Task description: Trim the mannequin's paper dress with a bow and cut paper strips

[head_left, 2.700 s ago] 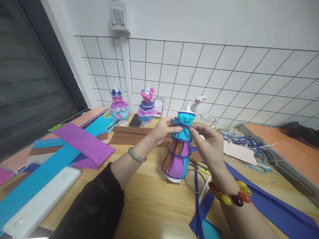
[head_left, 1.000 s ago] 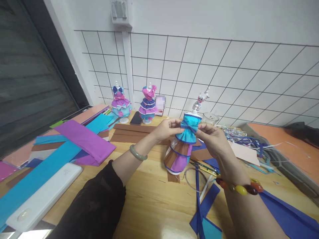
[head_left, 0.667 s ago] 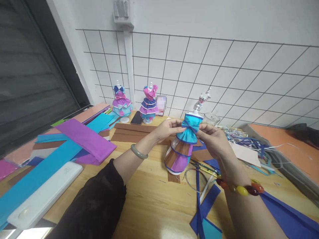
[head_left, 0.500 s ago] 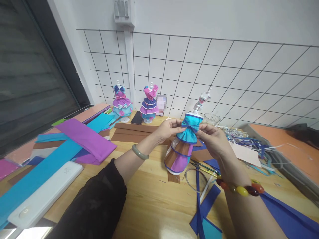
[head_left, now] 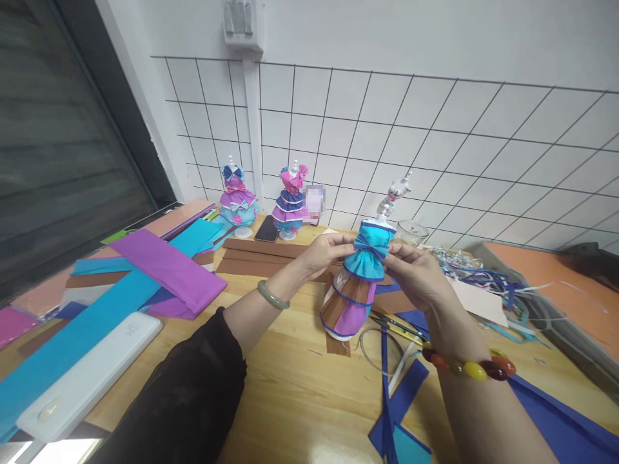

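The left grip [head_left: 323,254] and the right grip [head_left: 413,267] are both narrow, thumb and fingers pinched at opposite ends of a blue bow [head_left: 370,246]. The bow lies between them, its long axis running side to side from one set of fingertips to the other, so neither hand is clearly nearer. It sits at the waist of a teal ruffled dress [head_left: 364,267] on a small dress form [head_left: 382,218], whose long axis runs crosswise to the bow: the neck tilts rightward above the grips, and the tiered hem hangs below them, more on the left grip's side. Whether the base bears on the tabletop [head_left: 290,386] cannot be told. Just below the hem shows a brown strip [head_left: 339,347]. Further out, blue cloth [head_left: 409,390] lies toward the tabletop's near right corner, a purple cloth [head_left: 167,270] toward its left edge, and along its far edge, against the wall, stand a bow-fronted form [head_left: 238,203] and a pink-topped form [head_left: 291,203], with a phone [head_left: 266,229] between them
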A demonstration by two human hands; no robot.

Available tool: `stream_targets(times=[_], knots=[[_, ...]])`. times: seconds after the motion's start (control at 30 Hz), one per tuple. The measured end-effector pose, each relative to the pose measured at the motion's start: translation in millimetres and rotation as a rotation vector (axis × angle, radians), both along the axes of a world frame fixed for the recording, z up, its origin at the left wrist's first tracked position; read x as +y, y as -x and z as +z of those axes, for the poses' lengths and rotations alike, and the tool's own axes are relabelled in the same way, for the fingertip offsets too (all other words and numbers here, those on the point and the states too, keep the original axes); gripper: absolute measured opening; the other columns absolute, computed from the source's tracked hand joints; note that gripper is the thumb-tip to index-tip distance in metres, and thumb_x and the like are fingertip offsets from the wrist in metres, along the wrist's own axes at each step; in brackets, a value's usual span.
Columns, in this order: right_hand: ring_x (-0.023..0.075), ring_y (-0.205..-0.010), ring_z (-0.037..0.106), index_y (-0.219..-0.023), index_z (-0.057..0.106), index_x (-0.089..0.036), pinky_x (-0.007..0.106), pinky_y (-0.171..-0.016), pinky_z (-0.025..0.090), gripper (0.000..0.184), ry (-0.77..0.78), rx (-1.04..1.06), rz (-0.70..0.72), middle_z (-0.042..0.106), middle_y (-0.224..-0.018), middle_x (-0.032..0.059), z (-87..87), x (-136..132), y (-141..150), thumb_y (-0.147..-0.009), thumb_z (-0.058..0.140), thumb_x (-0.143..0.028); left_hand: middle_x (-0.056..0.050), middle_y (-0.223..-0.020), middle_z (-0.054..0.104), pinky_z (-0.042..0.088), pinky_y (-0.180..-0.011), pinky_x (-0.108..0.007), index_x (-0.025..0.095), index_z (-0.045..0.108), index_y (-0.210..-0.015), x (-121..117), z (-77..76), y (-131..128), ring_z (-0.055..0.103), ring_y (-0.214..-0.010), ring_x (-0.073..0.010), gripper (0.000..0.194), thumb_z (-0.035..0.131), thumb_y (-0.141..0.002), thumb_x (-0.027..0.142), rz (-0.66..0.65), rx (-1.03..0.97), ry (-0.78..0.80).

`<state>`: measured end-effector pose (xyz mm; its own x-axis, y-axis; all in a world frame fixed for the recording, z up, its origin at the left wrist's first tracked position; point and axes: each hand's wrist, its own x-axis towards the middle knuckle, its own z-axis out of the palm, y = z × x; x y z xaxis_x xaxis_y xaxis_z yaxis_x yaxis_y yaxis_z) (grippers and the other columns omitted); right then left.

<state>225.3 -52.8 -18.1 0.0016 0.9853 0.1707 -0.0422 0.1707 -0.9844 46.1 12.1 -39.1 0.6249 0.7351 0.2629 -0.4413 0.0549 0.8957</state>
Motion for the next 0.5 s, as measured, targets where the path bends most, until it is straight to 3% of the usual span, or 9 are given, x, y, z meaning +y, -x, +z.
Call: stream_targets(times=[0.13, 0.27, 0.5], knots=[[0.0132, -0.060, 0.058, -0.071, 0.062, -0.020, 0.030, -0.061, 0.049, 0.029, 0.055, 0.017, 0.017, 0.064, -0.068, -0.0002, 0.8, -0.4, 0.3, -0.057, 0.080, -0.038, -0.003, -0.070, 0.064, 0.041, -0.066, -0.025, 0.010, 0.066, -0.077, -0.4, -0.3, 0.2, 0.056, -0.065, -0.0093, 0.032, 0.078, -0.057, 0.032, 0.015, 0.014, 0.035], [0.0112, -0.054, 0.054, -0.071, 0.061, -0.021, 0.027, -0.053, 0.046, 0.027, 0.079, 0.041, 0.044, 0.062, -0.064, -0.0019, 0.1, -0.6, 1.6, -0.058, 0.079, -0.036, -0.001, -0.067, 0.062, 0.042, -0.064, -0.024, 0.010, 0.065, -0.074, -0.6, -0.6, -0.8, 0.055, -0.062, -0.0084, 0.032, 0.080, -0.054, 0.031, 0.037, 0.011, 0.071], [0.0106, -0.054, 0.055, -0.077, 0.063, -0.021, 0.025, -0.051, 0.046, 0.031, 0.087, 0.074, 0.037, 0.063, -0.066, -0.0016, -0.7, -1.3, 4.6, -0.057, 0.080, -0.036, -0.003, -0.079, 0.063, 0.044, -0.071, -0.026, 0.012, 0.064, -0.083, 2.7, -3.1, -1.9, 0.058, -0.071, -0.0102, 0.035, 0.080, -0.056, 0.027, 0.019, 0.017, 0.071]])
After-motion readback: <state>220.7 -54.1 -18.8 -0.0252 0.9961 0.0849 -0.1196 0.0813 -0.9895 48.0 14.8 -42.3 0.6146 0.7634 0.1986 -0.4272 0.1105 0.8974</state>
